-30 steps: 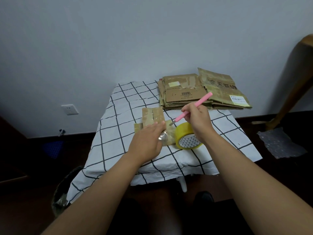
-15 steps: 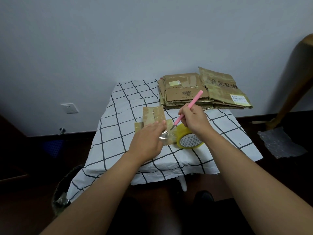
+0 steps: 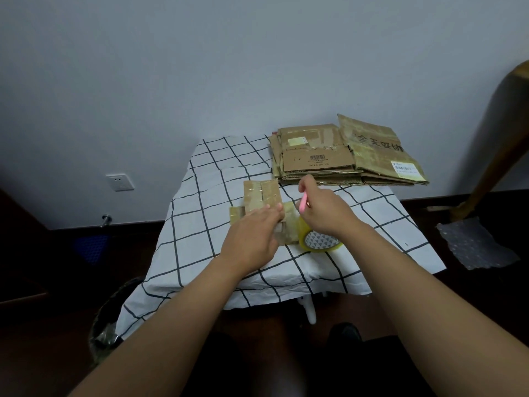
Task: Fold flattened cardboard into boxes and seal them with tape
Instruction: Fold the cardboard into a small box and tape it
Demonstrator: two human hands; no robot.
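Observation:
A small flattened cardboard piece (image 3: 261,193), patched with tape, lies in the middle of the checked table (image 3: 200,239). My left hand (image 3: 252,239) lies over its near part with straight fingers pressing down. My right hand (image 3: 326,210) grips a pink cutter (image 3: 303,202), its tip pointing down at the tape strip between the cardboard and the yellow tape roll (image 3: 319,241). The roll lies on the table just under my right wrist. Most of the cutter is hidden by my hand.
A stack of flattened cardboard boxes (image 3: 343,156) sits at the table's far right corner. A wall socket (image 3: 119,181) is at the left, a bin (image 3: 111,325) by the table's near left, bubble wrap (image 3: 475,243) on the floor at right, beside a wooden leg (image 3: 498,150).
My right hand has tipped the pink cutter from a slanted, raised pose down to the tape and moved left towards the cardboard. My left hand stays pressed on the cardboard.

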